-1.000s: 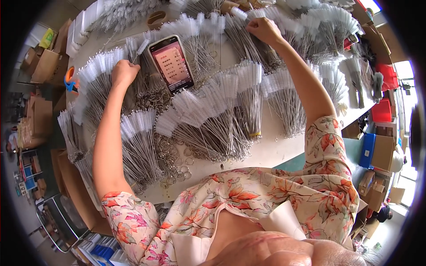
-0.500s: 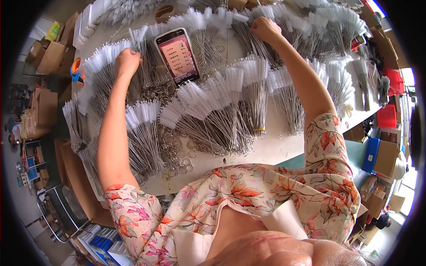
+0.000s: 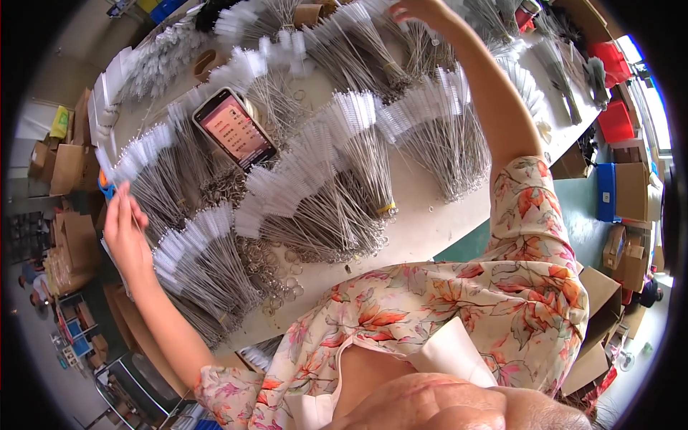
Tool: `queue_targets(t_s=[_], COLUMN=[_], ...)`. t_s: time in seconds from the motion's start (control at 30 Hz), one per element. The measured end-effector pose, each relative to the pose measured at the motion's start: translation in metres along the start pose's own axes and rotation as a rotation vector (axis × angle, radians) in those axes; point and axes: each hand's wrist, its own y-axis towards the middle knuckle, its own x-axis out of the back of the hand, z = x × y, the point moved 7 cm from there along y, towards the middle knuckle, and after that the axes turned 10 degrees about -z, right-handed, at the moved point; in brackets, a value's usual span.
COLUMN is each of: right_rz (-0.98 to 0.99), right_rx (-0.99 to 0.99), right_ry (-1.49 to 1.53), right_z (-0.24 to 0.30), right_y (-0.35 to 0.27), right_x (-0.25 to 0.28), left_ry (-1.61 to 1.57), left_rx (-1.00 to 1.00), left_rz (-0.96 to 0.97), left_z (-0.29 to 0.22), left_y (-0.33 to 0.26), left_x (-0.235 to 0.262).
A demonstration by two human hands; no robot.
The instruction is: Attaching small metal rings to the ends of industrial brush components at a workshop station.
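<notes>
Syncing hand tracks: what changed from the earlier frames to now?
The left hand moved left and nearer the body; the right hand reached farther away, to the frame's upper edge. The view turned too. What either grips, or released, is unclear. The phone and yellow-tied brush bundle stayed put.

Lit phone on table, toward left edge. Brown cardboard ring near far-left corner. Orange-and-blue item at left edge; cardboard boxes beyond. Off right edge: red bins, blue box, brown carton touching it.
</notes>
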Motion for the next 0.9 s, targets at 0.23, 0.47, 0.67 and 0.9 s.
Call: queue_targets(t_s=[0.23, 0.47, 0.67, 0.9], right_rz=[-0.361, -0.246, -0.414, 0.558], right_rx=[-0.092, -0.078, 0.640, 0.389], right_ry=[-1.142, -0.917, -0.295, 0.702], right_z=[-0.057, -0.066, 0.140, 0.156], right_y=[0.006, 0.010, -0.112, -0.260], right_x=[0.094, 0.075, 0.023, -0.139], left_ry=[-0.065, -0.253, -0.286, -0.275], left_rx=[0.241, 0.359, 0.175, -0.203], left_rz=[-0.012, -0.005, 0.083, 0.373], left_z=[0.018, 0.036, 0.012, -0.041], left_y=[-0.106, -0.138, -0.157, -0.193], left_x=[0.063, 0.061, 0.001, -0.116])
